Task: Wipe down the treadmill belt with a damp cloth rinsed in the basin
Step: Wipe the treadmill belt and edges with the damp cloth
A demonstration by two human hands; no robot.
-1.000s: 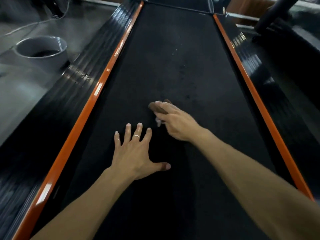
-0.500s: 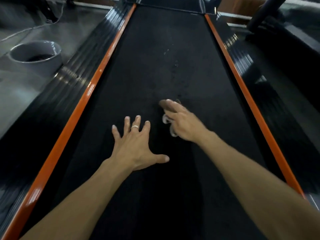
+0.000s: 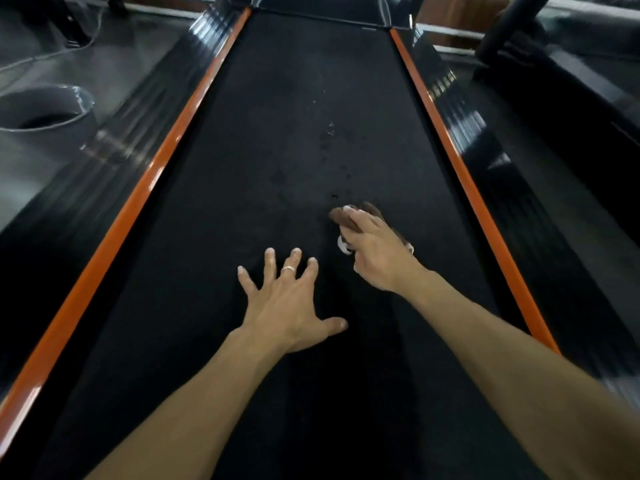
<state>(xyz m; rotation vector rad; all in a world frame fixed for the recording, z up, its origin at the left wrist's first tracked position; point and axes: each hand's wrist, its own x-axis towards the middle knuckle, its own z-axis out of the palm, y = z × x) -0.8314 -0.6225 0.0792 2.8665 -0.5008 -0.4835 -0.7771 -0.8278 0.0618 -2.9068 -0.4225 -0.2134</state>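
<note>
Both hands on the belt (image 3: 311, 98): right hand (image 3: 375, 252) fingers (image 3: 353, 220) curled over the cloth (image 3: 349, 221), left hand (image 3: 289, 303) splayed flat.

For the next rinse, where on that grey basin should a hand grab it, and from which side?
Take the basin by its rim, at the near right edge facing the treadmill belt, probably coming from above. It stands upright and open-topped on the floor left of the deck, and only the rim offers a thin lip to pinch. The left hand lies flat, nearer it than the right hand holding the cloth.
</note>
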